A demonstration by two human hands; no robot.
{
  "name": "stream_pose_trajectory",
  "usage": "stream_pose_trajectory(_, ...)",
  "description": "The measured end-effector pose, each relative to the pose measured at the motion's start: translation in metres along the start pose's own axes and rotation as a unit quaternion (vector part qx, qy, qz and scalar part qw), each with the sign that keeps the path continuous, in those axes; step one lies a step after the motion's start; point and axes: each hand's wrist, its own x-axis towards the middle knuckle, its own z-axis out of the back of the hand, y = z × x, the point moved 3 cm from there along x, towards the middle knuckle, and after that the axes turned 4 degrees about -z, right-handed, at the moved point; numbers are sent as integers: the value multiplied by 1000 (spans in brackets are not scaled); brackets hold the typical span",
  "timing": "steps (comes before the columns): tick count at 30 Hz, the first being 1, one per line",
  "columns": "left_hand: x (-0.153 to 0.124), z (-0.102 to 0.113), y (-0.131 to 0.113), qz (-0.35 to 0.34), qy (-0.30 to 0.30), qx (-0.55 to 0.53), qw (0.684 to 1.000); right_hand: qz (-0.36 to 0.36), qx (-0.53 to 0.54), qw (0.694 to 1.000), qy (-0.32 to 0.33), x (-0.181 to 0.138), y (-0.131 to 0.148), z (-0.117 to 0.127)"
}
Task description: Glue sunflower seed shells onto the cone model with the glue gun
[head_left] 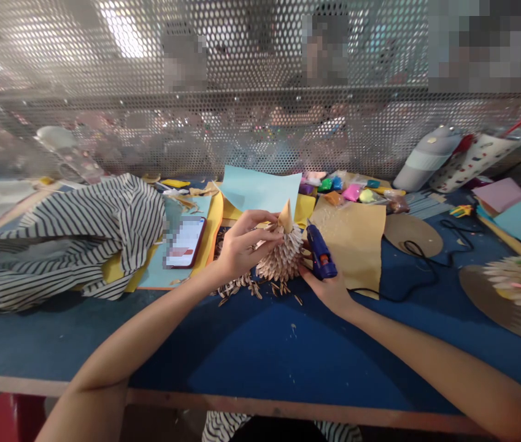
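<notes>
A rounded craft piece (283,258) covered in overlapping pale seed husks stands on the blue table, with a pointed tan paper tip (285,216) at its top. My left hand (244,242) reaches in from the left, its thumb and fingers closed together against the upper husks. Whatever is pinched there is too small to make out. In my right hand (329,293) is a dark blue hot glue gun (321,252), its nozzle pointing up beside the craft piece. Loose striped sunflower seed husks (251,287) are scattered around the base.
Left lie a phone (186,242) on coloured paper and a striped cloth (80,239). Behind are a light blue sheet (260,189) and bright clay packets (353,192). Rightward are brown paper (356,239), a black cord (419,285), a bottle (428,159) and another seed-covered craft (518,276).
</notes>
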Motion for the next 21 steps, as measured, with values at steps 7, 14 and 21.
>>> stream_pose_trajectory(7, 2, 4, -1, -12, 32, 42, 999, -4, 4, 1000, 3, 0, -3, 0)
stream_pose_trajectory(14, 4, 5, -1, -26, 38, 67, 997, -3, -15, 1000, 1, 0, -10, 2)
stream_pose_trajectory(21, 3, 4, 0, -34, 31, 55, 997, -12, -6, 1000, 1, -1, -10, 1)
